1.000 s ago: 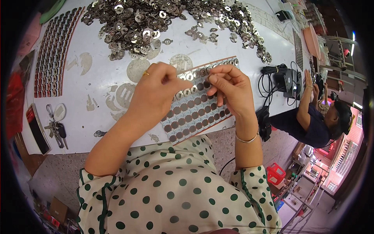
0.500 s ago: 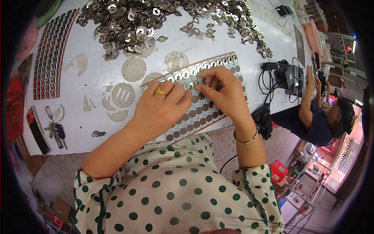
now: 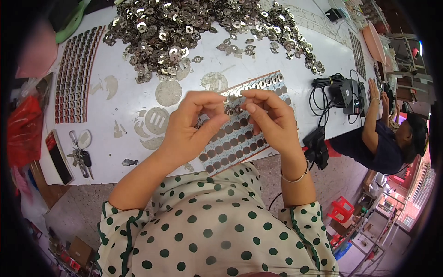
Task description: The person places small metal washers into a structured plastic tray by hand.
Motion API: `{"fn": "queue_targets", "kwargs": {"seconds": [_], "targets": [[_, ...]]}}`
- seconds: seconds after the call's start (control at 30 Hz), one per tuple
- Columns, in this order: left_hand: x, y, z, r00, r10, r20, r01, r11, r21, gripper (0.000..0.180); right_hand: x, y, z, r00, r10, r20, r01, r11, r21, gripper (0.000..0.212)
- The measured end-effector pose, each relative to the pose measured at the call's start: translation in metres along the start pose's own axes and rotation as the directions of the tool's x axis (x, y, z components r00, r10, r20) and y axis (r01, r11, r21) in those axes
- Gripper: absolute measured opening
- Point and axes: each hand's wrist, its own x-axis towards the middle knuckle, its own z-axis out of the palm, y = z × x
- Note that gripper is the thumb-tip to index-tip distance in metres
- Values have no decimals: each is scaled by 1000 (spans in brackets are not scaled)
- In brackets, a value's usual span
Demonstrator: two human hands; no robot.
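Observation:
My left hand (image 3: 196,122) is raised over a panel (image 3: 235,145) covered in rows of dark round spots. Its fingers curl, with thumb and index tips apart and nothing plainly held. Opposite it, my right hand (image 3: 272,117) also curves inward, a gap showing between thumb and forefinger. Bright slotted metal discs (image 3: 262,83) line the panel's far row. Two more discs (image 3: 238,109) show between my hands, on the second row. The nearer rows have only dark spots. My fingers hide the panel's left far part.
A large heap of loose metal discs (image 3: 159,37) covers the table's far side. Another filled panel (image 3: 76,76) lies left, above a bunch of keys (image 3: 82,159). On the right are a black box (image 3: 348,97) with coiled cables and a person (image 3: 383,138) at the table.
My hands have lifted from the panel's discs, and my left hand has turned so its thumb and index show apart. The whole view has shifted slightly, with the scene now lower and further right.

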Motion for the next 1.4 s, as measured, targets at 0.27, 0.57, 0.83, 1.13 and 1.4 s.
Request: {"fn": "queue_targets", "kwargs": {"seconds": [0.27, 0.57, 0.83, 1.13, 1.4], "targets": [[4, 15, 10, 998, -54, -22, 48, 971, -235, 39, -1, -4, 20, 966, -236, 104, 187, 920, 344, 30], [5, 12, 15, 995, -77, -62, 89, 967, 240, 30, 12, 1, -16, 993, -104, -48, 109, 988, 109, 13], [-19, 5, 23, 894, -17, 448, -426, 278, 861, 53, 25, 11, -30, 998, -5, 58, 27, 919, -394, 12], [-31, 12, 33, 880, -175, 441, -398, 231, 888, 87, 20, 18, -23, 992, -122, 24, 121, 901, -417, 16], [-26, 9, 23, 873, -167, 458, -404, 274, 872, 86, 15, 25, -17, 957, -291, -18, 239, 819, -522, 20]]}}
